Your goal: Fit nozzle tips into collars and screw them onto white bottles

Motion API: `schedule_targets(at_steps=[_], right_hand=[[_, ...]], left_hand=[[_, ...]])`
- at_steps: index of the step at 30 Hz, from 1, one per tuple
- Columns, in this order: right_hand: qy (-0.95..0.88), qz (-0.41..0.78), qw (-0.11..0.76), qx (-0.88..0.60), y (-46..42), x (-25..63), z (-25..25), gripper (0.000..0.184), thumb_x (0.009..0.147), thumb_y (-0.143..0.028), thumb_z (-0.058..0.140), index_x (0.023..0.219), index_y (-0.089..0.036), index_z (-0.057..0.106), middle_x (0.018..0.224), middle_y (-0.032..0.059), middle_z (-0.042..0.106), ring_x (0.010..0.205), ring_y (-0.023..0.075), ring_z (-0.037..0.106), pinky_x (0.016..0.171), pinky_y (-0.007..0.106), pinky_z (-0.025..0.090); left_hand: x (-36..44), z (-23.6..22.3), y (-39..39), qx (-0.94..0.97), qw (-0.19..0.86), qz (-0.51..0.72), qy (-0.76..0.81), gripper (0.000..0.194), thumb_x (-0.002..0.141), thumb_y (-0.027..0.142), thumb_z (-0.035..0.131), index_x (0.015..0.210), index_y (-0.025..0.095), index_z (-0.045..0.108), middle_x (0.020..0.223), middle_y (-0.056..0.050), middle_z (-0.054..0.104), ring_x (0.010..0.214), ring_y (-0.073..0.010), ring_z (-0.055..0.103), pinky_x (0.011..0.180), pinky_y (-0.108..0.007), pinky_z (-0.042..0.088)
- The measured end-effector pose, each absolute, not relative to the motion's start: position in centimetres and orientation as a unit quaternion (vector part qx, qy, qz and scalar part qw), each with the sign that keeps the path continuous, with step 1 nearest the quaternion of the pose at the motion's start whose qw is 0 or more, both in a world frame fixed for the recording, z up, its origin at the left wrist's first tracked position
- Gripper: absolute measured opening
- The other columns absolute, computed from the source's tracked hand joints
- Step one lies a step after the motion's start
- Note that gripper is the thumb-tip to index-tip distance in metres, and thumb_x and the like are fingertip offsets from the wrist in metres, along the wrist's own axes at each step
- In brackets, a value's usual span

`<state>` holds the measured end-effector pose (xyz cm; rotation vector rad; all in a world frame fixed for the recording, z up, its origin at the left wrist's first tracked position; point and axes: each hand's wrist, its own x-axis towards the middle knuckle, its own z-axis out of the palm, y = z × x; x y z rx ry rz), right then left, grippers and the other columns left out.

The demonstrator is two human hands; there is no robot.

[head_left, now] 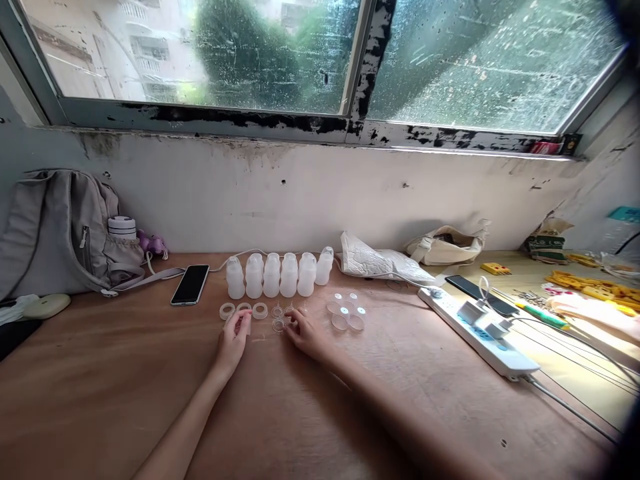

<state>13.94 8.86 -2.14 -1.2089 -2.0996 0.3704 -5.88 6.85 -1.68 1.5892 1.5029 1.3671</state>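
Several frosted baby bottles (271,275) stand in a row at the back of the table, the rightmost set slightly behind the others. In front of them lie white screw rings (260,311) and small clear silicone teats (278,325). My left hand (233,343) is closed at the rings, its fingertips around a small pale piece I cannot make out. My right hand (306,337) is curled at the teats, thumb and fingers pinched on one, mostly hidden by the fingers. To the right lie several clear round caps (340,323).
A phone (190,285) and a grey backpack (60,233) are at the left. Behind the caps lie a white padded packet (375,260) and a beige pouch (447,245). A power strip (480,333) with plugs and cables runs along the right, beside another phone (481,295).
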Motion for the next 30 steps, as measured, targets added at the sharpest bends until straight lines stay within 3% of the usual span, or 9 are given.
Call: schedule_targets(at_steps=[3, 7, 10, 13, 22, 27, 30], right_hand=[[-0.798, 0.120, 0.348, -0.477, 9.0, 12.7, -3.1, 0.016, 0.075, -0.023, 0.055, 0.091, -0.020, 0.057, 0.084, 0.0066, 0.055, 0.078, 0.0206, 0.054, 0.071, 0.037, 0.045], [-0.773, 0.146, 0.425, -0.447, 8.8, 12.3, -3.3, 0.018, 0.078, -0.022, 0.051, 0.096, -0.021, 0.053, 0.100, 0.0095, 0.053, 0.088, 0.0210, 0.054, 0.073, 0.036, 0.046], [-0.743, 0.176, 0.470, -0.442, 8.3, 12.5, -3.3, 0.021, 0.080, -0.022, 0.047, 0.101, -0.023, 0.048, 0.087, 0.0056, 0.057, 0.074, 0.0174, 0.056, 0.065, 0.032, 0.048], [-0.728, 0.159, 0.492, -0.450, 7.9, 12.6, -3.3, 0.019, 0.080, -0.021, 0.046, 0.098, -0.023, 0.050, 0.081, 0.0044, 0.055, 0.065, 0.0158, 0.054, 0.061, 0.030, 0.047], [-0.794, 0.166, 0.457, -0.365, 6.3, 11.8, -3.2, 0.033, 0.084, -0.015, 0.036, 0.111, -0.027, 0.051, 0.094, 0.0076, 0.056, 0.086, 0.0187, 0.055, 0.075, 0.032, 0.047], [-0.823, 0.175, 0.429, -0.328, 6.0, 11.5, -3.0, 0.037, 0.083, -0.012, 0.037, 0.116, -0.025, 0.048, 0.092, 0.0074, 0.059, 0.082, 0.0186, 0.056, 0.074, 0.032, 0.047], [-0.815, 0.162, 0.456, -0.319, 6.0, 11.6, -2.9, 0.036, 0.082, -0.010, 0.040, 0.115, -0.023, 0.047, 0.093, 0.0072, 0.061, 0.081, 0.0177, 0.056, 0.074, 0.032, 0.047]], left_hand=[[-5.4, -1.5, 6.5, 0.545, 0.372, 0.533, 0.530, 0.038, 0.082, 0.045, 0.038, 0.097, 0.016, 0.058, 0.095, -0.007, 0.063, 0.087, -0.0180, 0.060, 0.074, -0.029, 0.048], [-5.0, -1.2, 6.1, 0.378, 0.559, 0.591, 0.441, 0.035, 0.077, 0.042, 0.050, 0.100, 0.016, 0.057, 0.100, -0.007, 0.062, 0.091, -0.0171, 0.059, 0.076, -0.029, 0.048], [-4.4, -0.9, 5.6, 0.327, 0.610, 0.595, 0.409, 0.030, 0.076, 0.036, 0.053, 0.099, 0.018, 0.058, 0.104, -0.007, 0.060, 0.092, -0.0158, 0.058, 0.076, -0.028, 0.049], [-3.6, -0.9, 5.1, 0.334, 0.636, 0.567, 0.402, 0.027, 0.078, 0.034, 0.052, 0.100, 0.020, 0.057, 0.105, -0.006, 0.060, 0.093, -0.0146, 0.058, 0.076, -0.026, 0.048], [-2.6, -0.9, 4.5, 0.353, 0.647, 0.550, 0.394, 0.026, 0.076, 0.034, 0.055, 0.099, 0.020, 0.056, 0.096, -0.004, 0.060, 0.094, -0.0138, 0.057, 0.084, -0.028, 0.045], [-2.6, -0.8, 4.4, 0.342, 0.646, 0.554, 0.398, 0.028, 0.073, 0.033, 0.060, 0.098, 0.019, 0.057, 0.092, -0.003, 0.060, 0.087, -0.0127, 0.057, 0.079, -0.026, 0.046], [-2.6, -0.6, 4.3, 0.337, 0.646, 0.549, 0.410, 0.032, 0.069, 0.033, 0.064, 0.096, 0.019, 0.057, 0.092, -0.003, 0.061, 0.087, -0.0127, 0.057, 0.078, -0.024, 0.045]])
